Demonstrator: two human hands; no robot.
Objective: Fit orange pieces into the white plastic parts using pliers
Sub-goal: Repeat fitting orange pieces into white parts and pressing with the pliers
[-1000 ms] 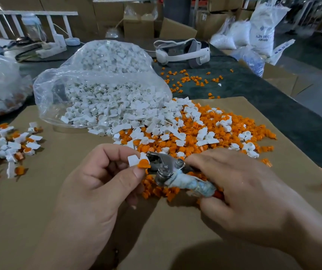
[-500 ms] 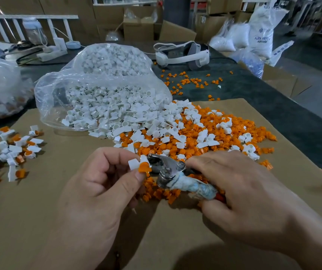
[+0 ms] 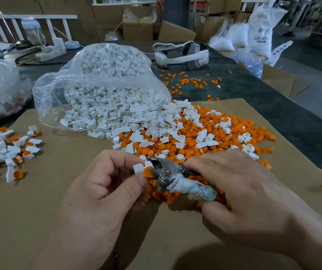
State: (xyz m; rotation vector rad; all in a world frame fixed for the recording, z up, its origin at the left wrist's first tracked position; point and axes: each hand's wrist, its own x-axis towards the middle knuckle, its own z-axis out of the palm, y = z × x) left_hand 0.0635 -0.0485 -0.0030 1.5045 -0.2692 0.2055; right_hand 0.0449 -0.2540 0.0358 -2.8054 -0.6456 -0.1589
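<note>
Head: clear bag (image 3: 58,90) spilling white parts (image 3: 107,112).

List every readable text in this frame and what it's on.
"ABS RES": on the white sack, far right; the word's end is not readable.
Line under it on the sack: starts "ABS", the rest too blurred to read.
Blue logo above it: too small to read.
Blue print on the small bag beside the sack: too blurred to read.

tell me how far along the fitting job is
Done: a small group of fitted parts lies far left. In hand: the left hand pinches a white part with an orange piece at the pliers, gripped by the right hand. Left: a big loose pile and a bag of white parts.
</note>
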